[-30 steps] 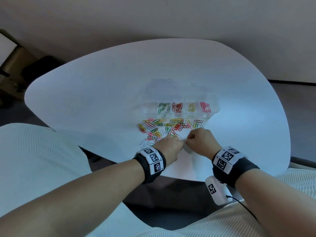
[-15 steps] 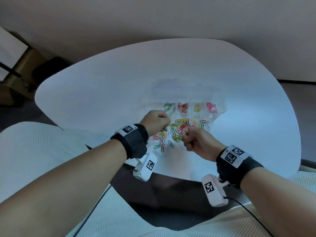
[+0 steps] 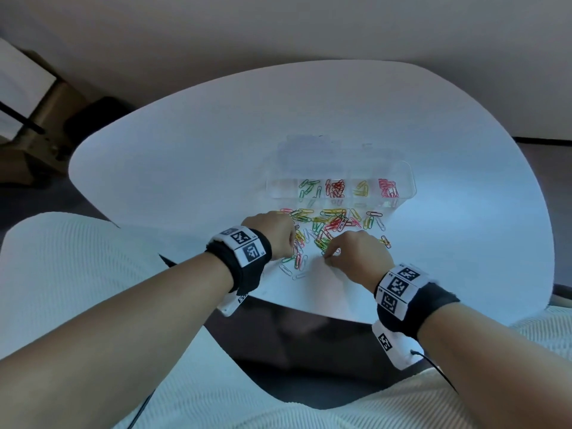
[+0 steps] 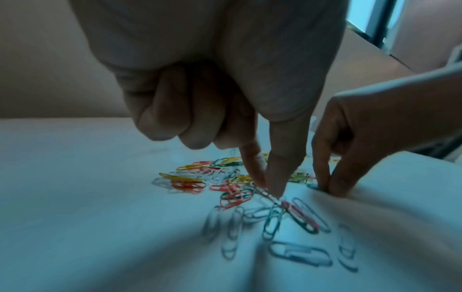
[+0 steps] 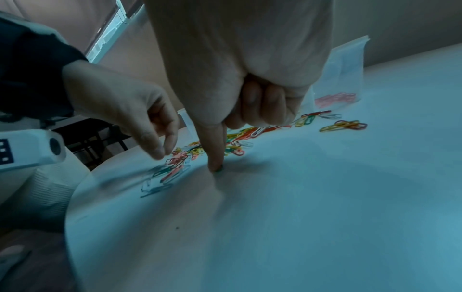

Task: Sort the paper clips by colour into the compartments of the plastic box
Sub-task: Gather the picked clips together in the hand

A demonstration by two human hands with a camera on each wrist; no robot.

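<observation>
The clear plastic box (image 3: 405,193) lies on the white table (image 3: 185,181); separate compartments hold green (image 3: 309,188), red (image 3: 335,188), yellow (image 3: 360,190) and pink clips (image 3: 387,188). A mixed pile of paper clips (image 3: 334,222) is spread in front of it. My left hand (image 3: 292,243) is at the pile's left side; thumb and forefinger (image 4: 268,187) pinch down on a clip, other fingers curled. My right hand (image 3: 328,257) is at the pile's near edge, with thumb and forefinger (image 5: 216,168) pinching a greenish clip against the table.
A clear plastic bag (image 5: 345,65) lies behind the box. Pale clips (image 4: 300,252) are scattered near the table's front edge (image 3: 309,308), close under my wrists. A cardboard box (image 3: 28,144) stands on the floor far left.
The hands, together at the pile's near edge a second ago, have parted. The left went up to the pile's left side and now pinches there; the right stayed low at the near edge.
</observation>
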